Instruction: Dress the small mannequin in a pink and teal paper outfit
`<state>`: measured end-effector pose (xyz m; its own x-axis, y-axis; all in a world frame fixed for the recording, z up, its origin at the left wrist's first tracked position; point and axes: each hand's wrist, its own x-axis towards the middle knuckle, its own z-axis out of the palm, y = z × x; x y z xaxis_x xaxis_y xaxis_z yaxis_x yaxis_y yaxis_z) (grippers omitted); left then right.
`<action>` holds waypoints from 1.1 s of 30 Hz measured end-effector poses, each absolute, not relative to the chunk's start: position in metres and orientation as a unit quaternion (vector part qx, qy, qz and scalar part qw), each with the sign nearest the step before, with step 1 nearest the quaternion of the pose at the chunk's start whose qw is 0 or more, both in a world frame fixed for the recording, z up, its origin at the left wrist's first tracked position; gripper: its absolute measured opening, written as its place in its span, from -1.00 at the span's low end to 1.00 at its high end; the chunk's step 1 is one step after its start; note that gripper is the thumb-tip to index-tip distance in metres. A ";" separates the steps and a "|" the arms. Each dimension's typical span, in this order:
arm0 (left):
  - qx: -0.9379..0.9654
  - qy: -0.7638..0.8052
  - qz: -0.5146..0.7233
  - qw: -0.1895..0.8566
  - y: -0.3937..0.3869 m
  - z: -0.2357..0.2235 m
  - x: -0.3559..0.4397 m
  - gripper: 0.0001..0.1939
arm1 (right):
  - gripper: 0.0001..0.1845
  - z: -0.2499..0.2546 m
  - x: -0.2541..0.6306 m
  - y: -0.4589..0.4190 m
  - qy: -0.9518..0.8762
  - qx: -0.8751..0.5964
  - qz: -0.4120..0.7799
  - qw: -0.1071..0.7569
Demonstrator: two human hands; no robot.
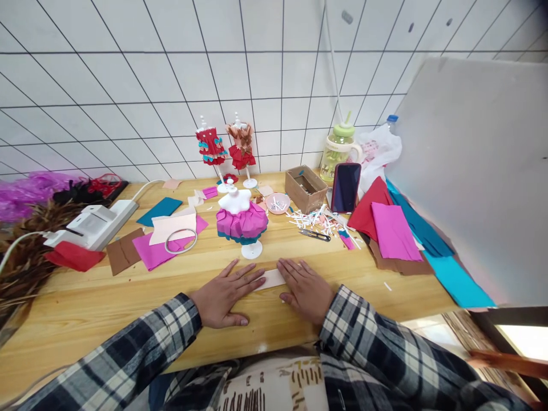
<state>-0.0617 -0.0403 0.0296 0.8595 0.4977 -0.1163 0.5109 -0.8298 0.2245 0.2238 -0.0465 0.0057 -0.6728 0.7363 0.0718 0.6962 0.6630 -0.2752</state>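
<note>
A pale, narrow strip of paper lies flat on the wooden table. Pressing on its left end is my left hand, fingers spread and flat. On the strip's right end rests my right hand, also flat, with its thumb apart from the fingers. Parts of both ends are hidden under the hands. Just beyond stands a small white mannequin on a round base, wearing a gathered magenta and teal paper skirt.
Two dressed mannequins, one in red, stand near the tiled wall. Thread snips lie beside white paper scraps. A cardboard box, phone and green-lidded bottle are behind. Coloured paper and a power strip flank them.
</note>
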 end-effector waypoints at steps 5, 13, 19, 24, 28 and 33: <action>0.954 0.268 -0.027 0.128 -0.041 0.030 -0.061 -0.09 | -0.33 0.008 0.252 -0.045 -0.893 -0.433 0.097 0.070; 0.958 0.267 -0.009 0.099 -0.042 0.025 -0.061 -0.08 | -0.29 0.026 0.207 -0.046 -0.935 -0.324 0.076 0.124; 0.955 0.275 -0.016 0.114 -0.050 0.028 -0.069 -0.08 | -0.30 -0.003 0.193 -0.040 -0.930 -0.335 0.124 0.086; 0.943 0.311 -0.012 0.119 -0.064 0.030 -0.094 -0.13 | -0.30 -0.003 0.197 -0.038 -0.934 -0.331 0.119 0.071; 0.932 0.344 -0.015 0.112 -0.075 0.030 -0.114 -0.18 | -0.32 0.000 0.196 -0.039 -0.932 -0.337 0.116 0.065; 0.922 0.383 -0.022 0.055 -0.090 0.030 -0.132 -0.27 | -0.32 0.000 0.196 -0.041 -0.931 -0.338 0.127 0.059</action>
<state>-0.1315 -0.0895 0.0305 0.7056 0.7038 -0.0824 0.7086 -0.7006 0.0841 0.1962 -0.0410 0.0003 -0.7642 0.6445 0.0239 0.6147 0.7391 -0.2755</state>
